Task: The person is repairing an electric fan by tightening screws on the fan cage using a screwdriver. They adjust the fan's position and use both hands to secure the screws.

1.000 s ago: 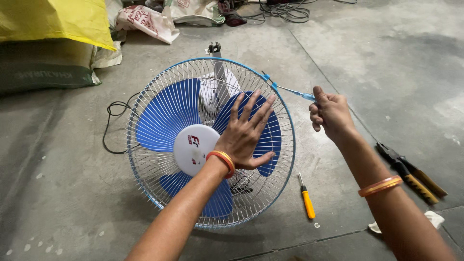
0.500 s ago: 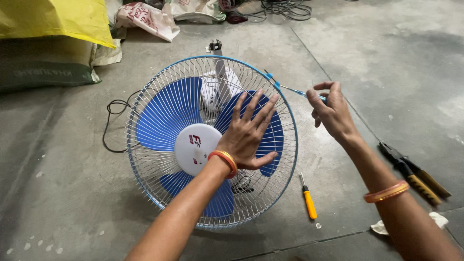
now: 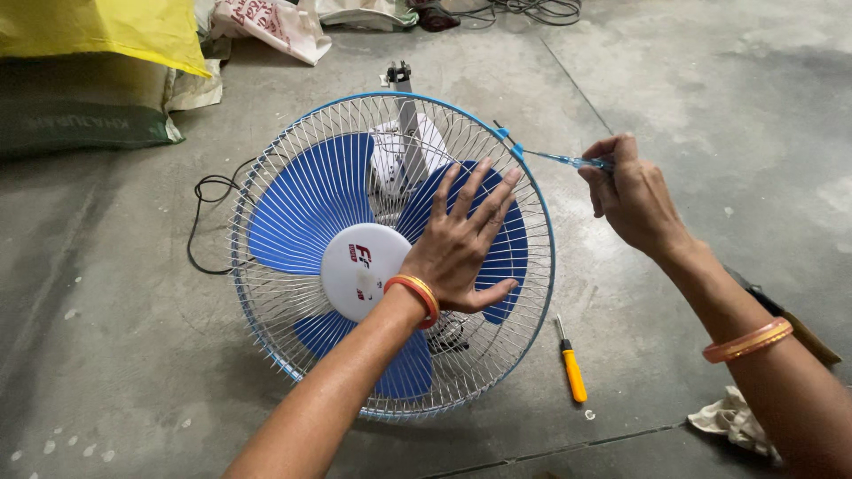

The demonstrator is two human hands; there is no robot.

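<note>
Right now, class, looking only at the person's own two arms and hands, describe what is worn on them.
Both forearms are bare, with no sleeves or gloves in view. The left hand has an orange-red bangle with a lighter stripe at the wrist. The right hand has a similar orange bangle, sitting further up the forearm. No rings or watch show on the fingers.

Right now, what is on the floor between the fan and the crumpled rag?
In the head view, a small screwdriver with a yellow handle lies on the bare concrete between the fan and the rag, touching neither.
</note>
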